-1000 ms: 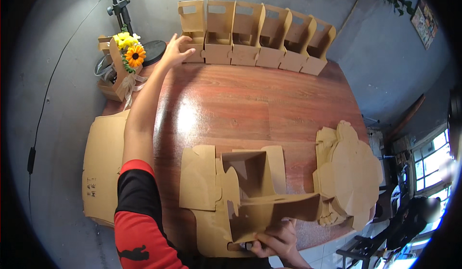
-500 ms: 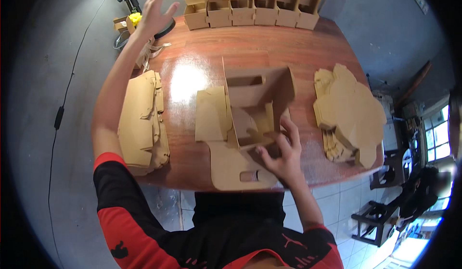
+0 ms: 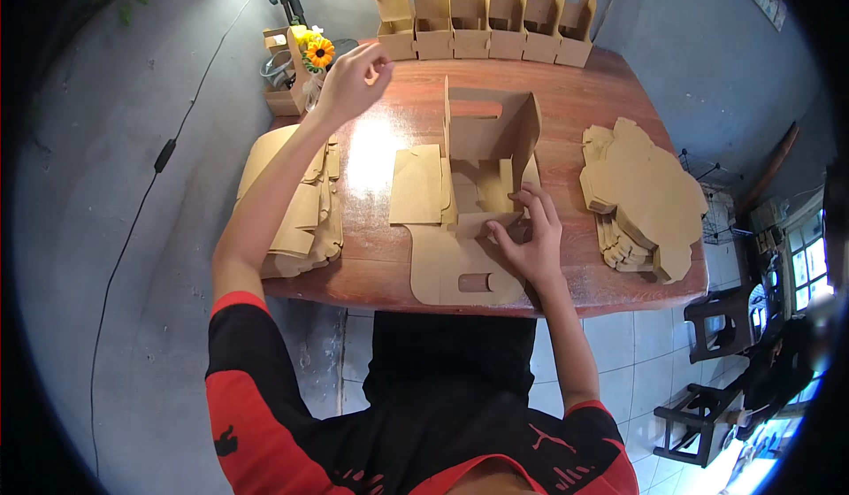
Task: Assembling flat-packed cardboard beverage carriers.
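Note:
A partly folded brown cardboard carrier box (image 3: pixel 495 123) stands on the table in front of me, with an upright back panel with a handle slot and a standing right side. A flat flap (image 3: pixel 416 185) lies to its left, and a rounded panel with a slot (image 3: pixel 442 265) lies flat toward me. My right hand (image 3: pixel 535 243) grips the box's near right corner, fingers over the wall and thumb outside. Raised above the far left of the table, my left hand (image 3: pixel 358 79) has its fingers curled in; anything between them is too small to make out.
Flat cardboard pieces are stacked at left (image 3: pixel 292 199) and right (image 3: pixel 641 194) on the wooden table (image 3: pixel 371 256). Several folded carriers (image 3: pixel 473 44) stand in a row at the far edge. An orange flower (image 3: pixel 319 51) and a cardboard holder (image 3: pixel 285 97) are far left. A dark stool (image 3: pixel 694 420) stands right.
My left hand has moved right and toward me, and its spread fingers have curled in. My right hand stays at the box's near right corner. The whole view has shifted.

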Action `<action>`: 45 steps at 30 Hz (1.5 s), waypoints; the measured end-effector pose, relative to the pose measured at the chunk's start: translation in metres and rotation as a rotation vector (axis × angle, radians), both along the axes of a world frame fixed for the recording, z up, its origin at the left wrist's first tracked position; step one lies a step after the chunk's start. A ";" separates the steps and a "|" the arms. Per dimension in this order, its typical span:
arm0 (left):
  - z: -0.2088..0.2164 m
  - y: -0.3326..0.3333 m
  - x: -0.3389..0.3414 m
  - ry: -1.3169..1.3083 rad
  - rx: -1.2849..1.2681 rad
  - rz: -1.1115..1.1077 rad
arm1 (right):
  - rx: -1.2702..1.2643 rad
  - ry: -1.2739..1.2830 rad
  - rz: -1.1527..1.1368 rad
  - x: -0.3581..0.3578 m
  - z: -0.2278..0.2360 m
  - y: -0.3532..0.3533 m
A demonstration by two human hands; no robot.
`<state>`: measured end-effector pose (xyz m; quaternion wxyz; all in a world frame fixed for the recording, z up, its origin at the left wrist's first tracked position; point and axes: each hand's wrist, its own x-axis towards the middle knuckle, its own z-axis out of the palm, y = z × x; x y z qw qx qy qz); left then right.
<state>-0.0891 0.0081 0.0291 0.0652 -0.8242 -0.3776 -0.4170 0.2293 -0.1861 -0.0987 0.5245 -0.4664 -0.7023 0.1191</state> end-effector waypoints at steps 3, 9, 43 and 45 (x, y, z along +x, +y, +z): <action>-0.043 0.081 -0.077 -0.015 -0.253 0.251 | -0.007 -0.023 0.004 -0.010 0.002 0.001; -0.108 0.190 -0.111 -0.371 -0.467 0.386 | -0.098 -0.106 -0.036 -0.007 0.005 -0.009; -0.100 0.227 -0.099 -0.284 -0.144 0.341 | -0.076 -0.156 -0.022 -0.002 -0.006 0.001; -0.073 0.186 -0.086 -0.331 -0.195 0.234 | -0.085 -0.122 -0.012 -0.004 -0.011 0.007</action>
